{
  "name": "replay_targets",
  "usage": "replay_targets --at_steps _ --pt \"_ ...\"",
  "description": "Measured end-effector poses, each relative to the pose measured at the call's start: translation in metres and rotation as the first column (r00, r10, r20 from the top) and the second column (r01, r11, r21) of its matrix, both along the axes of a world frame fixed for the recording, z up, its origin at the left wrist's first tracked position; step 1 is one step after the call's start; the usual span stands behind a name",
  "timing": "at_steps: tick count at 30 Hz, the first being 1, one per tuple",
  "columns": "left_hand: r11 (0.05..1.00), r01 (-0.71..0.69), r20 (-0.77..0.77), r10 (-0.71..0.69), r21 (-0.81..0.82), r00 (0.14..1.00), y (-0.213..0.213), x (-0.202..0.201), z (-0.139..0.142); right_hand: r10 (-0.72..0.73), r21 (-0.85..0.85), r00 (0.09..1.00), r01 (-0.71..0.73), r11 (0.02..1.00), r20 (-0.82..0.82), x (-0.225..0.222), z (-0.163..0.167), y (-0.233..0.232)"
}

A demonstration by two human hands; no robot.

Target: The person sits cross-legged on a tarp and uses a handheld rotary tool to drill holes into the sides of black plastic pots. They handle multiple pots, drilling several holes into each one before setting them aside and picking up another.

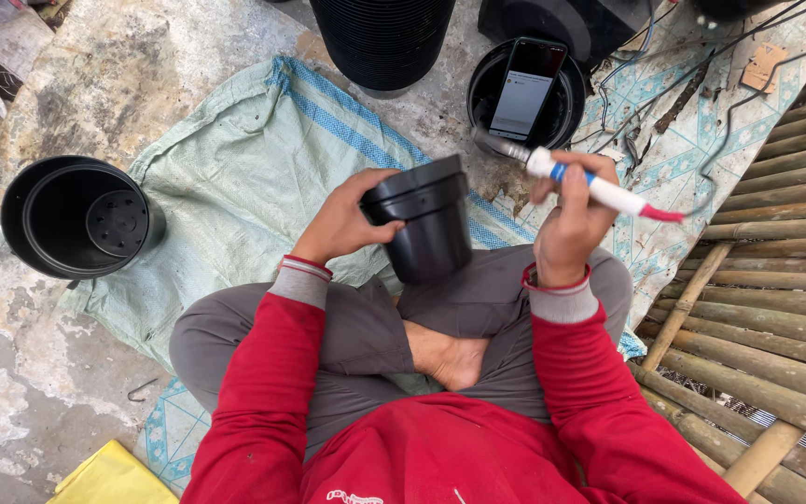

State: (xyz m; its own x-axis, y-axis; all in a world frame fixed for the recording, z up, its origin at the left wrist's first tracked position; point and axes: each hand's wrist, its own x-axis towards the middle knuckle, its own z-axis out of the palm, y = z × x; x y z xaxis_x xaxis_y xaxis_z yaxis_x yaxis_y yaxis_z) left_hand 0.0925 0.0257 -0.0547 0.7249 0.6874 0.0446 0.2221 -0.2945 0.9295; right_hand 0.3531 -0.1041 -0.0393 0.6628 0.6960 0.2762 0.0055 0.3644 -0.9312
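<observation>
Head view: the person sits cross-legged on a sack (235, 177) spread over the concrete floor, and both hands are busy above the lap. The left hand (340, 224) has its fingers (377, 182) clenched around the rim of a small black pot (426, 229), holding it tilted with its mouth turned away toward the top left and its base toward the knees. Just right of those fingers, the right hand (571, 219) grasps a white, blue-banded tool (576, 179) with a metal tip pointing at the pot; the tip sits just beside the pot wall, though whether it touches cannot be told. A red end and a thin cord trail off to the right. Beyond the hands, a phone (526, 89) leans in another black pot (524, 98), and a tall stack of pots (382, 37) stands to its left. Far left of the left hand sits a large pot (76, 217) with smaller ones nested inside. Judging by this, the work on the held pot looks barely begun or midway; no mark or hole on its wall is visible, and the tall stack suggests many remain.
</observation>
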Motion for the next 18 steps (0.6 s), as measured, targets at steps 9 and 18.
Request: replay_targets --at_steps 9,18 --pt "0.777 0.257 0.524 0.107 -0.574 0.845 -0.013 -0.005 -0.005 0.148 -0.131 0.727 -0.313 0.941 -0.670 -0.006 -0.022 0.033" --pt "0.900 0.170 -0.098 -0.143 0.401 0.985 -0.021 0.002 0.050 0.097 -0.213 0.972 -0.143 0.966 -0.213 -0.026 -0.024 0.038"
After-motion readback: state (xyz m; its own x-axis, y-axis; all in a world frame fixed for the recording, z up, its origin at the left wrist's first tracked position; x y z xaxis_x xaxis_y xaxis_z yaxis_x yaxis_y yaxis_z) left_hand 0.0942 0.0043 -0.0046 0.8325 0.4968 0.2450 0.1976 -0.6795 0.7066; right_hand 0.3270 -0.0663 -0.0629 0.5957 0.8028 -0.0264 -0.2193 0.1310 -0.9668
